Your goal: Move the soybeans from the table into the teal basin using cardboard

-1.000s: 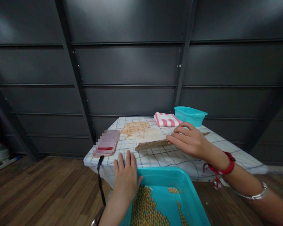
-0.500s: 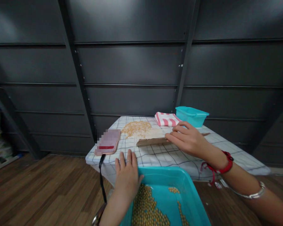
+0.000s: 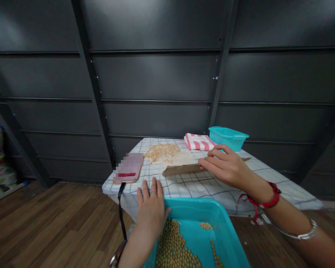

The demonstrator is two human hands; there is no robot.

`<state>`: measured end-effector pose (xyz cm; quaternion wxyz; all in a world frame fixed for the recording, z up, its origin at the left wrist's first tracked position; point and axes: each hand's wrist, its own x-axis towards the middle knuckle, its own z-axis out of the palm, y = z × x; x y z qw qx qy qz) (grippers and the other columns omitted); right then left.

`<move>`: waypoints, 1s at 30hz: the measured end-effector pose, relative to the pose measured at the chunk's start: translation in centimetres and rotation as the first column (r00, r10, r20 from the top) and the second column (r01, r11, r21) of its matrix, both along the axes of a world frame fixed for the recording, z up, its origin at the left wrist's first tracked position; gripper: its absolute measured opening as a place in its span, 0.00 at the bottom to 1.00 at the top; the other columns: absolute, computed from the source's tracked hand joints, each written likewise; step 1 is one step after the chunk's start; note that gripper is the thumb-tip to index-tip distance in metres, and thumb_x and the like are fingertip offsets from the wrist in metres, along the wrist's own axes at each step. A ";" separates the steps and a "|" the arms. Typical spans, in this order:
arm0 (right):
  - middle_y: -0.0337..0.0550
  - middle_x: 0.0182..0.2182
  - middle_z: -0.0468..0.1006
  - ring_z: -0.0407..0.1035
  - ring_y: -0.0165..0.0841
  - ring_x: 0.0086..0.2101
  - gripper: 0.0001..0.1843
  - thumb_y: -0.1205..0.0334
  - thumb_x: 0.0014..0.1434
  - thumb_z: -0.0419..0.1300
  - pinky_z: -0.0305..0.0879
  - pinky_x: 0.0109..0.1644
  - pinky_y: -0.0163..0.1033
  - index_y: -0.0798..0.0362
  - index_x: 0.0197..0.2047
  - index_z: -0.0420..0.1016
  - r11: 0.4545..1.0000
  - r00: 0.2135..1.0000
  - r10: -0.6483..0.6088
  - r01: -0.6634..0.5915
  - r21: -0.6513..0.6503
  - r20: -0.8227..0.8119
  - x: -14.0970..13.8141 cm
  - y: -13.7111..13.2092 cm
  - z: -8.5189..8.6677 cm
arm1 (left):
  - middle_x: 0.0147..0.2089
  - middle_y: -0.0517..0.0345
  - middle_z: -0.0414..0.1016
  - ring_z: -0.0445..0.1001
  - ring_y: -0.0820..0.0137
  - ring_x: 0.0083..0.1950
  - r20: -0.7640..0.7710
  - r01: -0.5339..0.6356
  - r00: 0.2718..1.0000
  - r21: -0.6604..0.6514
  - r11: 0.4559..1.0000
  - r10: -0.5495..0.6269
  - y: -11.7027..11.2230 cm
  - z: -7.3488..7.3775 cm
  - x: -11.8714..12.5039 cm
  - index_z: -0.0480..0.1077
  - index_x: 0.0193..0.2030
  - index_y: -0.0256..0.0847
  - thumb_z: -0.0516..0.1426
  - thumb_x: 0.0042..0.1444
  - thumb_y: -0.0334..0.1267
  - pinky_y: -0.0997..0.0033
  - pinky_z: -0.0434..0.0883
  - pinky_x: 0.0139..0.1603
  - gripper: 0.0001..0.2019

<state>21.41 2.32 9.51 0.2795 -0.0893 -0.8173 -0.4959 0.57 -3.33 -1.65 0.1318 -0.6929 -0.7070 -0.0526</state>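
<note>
My right hand [image 3: 226, 167] pinches the upper edge of a long strip of brown cardboard [image 3: 181, 169], which stands on edge on the cloth-covered table. Behind the strip lie loose yellow kernels or beans [image 3: 162, 150], with whitish powder or fine bits [image 3: 178, 158] beside them. My left hand [image 3: 150, 212] lies flat with fingers extended over the table's front edge, its thumb by the rim of a turquoise tray [image 3: 198, 204]. In that tray sit many round, yellowish-brown beans [image 3: 174, 245], heaped mostly on the left.
A phone [image 3: 128, 167] in a pink case, partly pixelated, lies at the table's left, a black strap [image 3: 121, 208] hanging from it. Towards the back right are a folded pink-and-white striped cloth [image 3: 198, 142] and a turquoise basin [image 3: 229, 138]. A dark panelled wall [image 3: 156, 74] stands behind.
My right hand and the cardboard strip have shifted very slightly right, and the strip's left end is tilted a little. My left hand stays in place by the tray.
</note>
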 end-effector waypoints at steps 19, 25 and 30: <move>0.36 0.21 0.72 0.61 0.29 0.29 0.08 0.70 0.59 0.53 0.57 0.38 0.38 0.55 0.31 0.71 0.999 1.000 0.005 -0.005 0.035 0.018 -1.0 1.5 -0.6 | 0.66 0.39 0.51 0.49 0.42 0.65 0.015 0.000 1.000 -0.025 1.000 0.000 -0.1 -0.1 -0.3 0.51 0.63 0.29 0.51 0.50 0.38 0.39 0.53 0.60 0.33; 0.39 0.23 0.74 0.62 0.29 0.30 0.08 0.72 0.59 0.52 0.57 0.38 0.39 0.55 0.32 0.71 0.998 0.999 -0.003 0.005 0.060 -0.040 -1.0 2.5 0.2 | 0.66 0.39 0.51 0.49 0.42 0.65 0.015 0.004 1.000 -0.009 1.000 -0.004 -0.1 -0.2 -0.5 0.51 0.63 0.29 0.51 0.50 0.38 0.38 0.54 0.60 0.33; 0.39 0.24 0.75 0.62 0.29 0.30 0.08 0.70 0.60 0.52 0.57 0.40 0.39 0.54 0.32 0.71 1.000 0.999 0.009 -0.009 0.004 -0.033 -0.9 -0.1 1.4 | 0.66 0.38 0.51 0.48 0.42 0.65 0.044 -0.011 0.999 -0.039 0.999 0.012 -0.2 0.2 -0.4 0.52 0.63 0.29 0.52 0.49 0.37 0.39 0.53 0.61 0.33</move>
